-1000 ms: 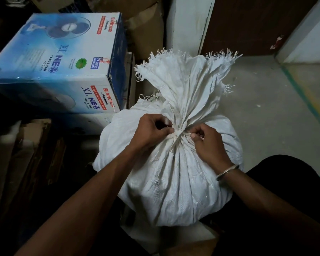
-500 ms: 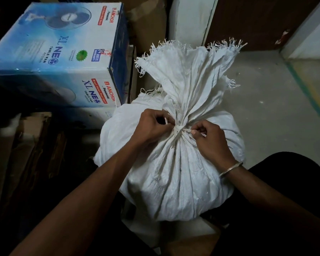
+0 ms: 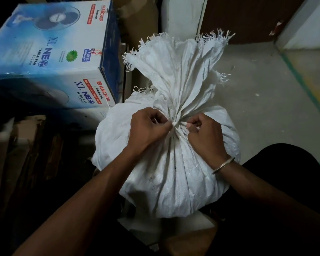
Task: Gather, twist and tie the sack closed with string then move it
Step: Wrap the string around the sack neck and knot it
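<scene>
Left hand (image 3: 148,129) and right hand (image 3: 205,134) each pinch a string (image 3: 179,124) end, fingers curled | pulling apart cinches the sack (image 3: 170,174) neck | fan box (image 3: 50,52) far left

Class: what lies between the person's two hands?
In the head view, the gathered sack neck, bound with string, lies between the left hand and right hand.
</scene>
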`<action>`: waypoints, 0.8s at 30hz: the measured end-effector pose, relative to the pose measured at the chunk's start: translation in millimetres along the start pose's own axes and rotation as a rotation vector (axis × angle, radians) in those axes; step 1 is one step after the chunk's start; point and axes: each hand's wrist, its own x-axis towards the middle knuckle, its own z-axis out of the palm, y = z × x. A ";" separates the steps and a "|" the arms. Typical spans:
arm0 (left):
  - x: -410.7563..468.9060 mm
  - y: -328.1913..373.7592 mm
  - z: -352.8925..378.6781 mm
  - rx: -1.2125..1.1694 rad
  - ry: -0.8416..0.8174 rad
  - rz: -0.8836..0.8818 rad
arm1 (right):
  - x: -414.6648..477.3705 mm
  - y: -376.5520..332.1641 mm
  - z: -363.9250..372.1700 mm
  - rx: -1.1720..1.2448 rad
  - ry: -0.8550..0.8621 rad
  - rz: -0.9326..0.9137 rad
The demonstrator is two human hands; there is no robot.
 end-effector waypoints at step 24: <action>-16.4 9.3 -8.3 0.035 -0.247 -0.195 | -22.9 -26.4 -29.0 -0.063 -0.020 -0.099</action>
